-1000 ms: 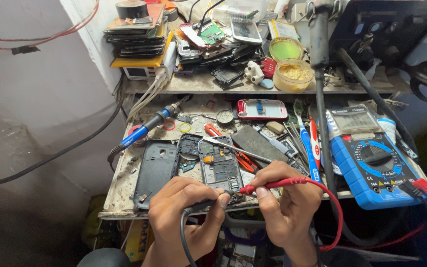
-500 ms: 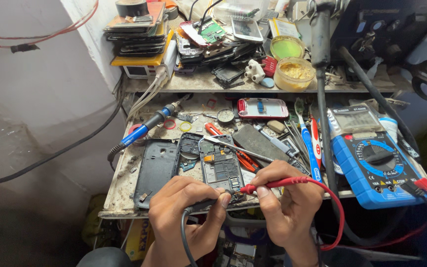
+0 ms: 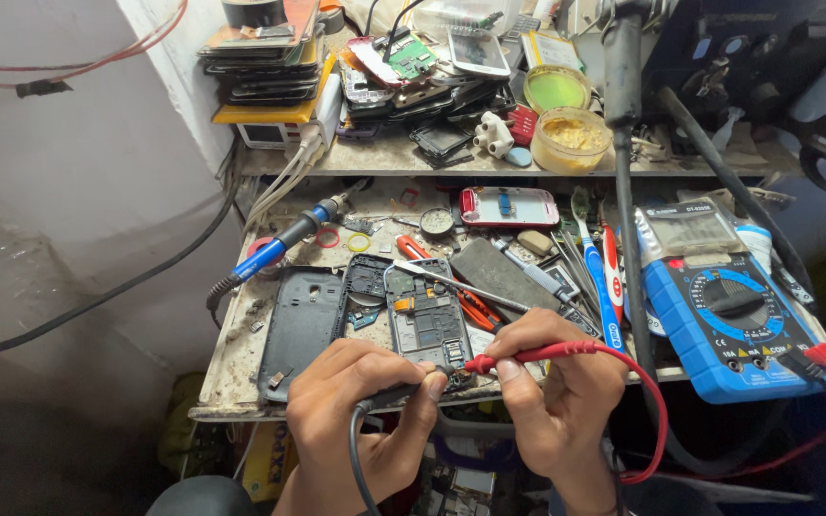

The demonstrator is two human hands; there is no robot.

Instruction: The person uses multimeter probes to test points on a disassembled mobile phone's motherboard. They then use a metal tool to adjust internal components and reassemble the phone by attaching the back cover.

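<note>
Nothing moved: two hands (left (image 3: 360,416), right (image 3: 554,387)) grip two probes, apparently touching one phone (image 3: 424,320).

A grimy two-tier workbench (image 3: 241,382) stands against a pale wall (image 3: 69,191), lit evenly by soft daylight.

Evenly and brightly lit from above, soft daylight, weak shadows. Sharp across the desk (image 3: 241,382) and both hands. Mild glare on the multimeter (image 3: 728,325) screen. Dim lower left corner; slight wide-angle stretch and softness toward edges, especially far right.
</note>
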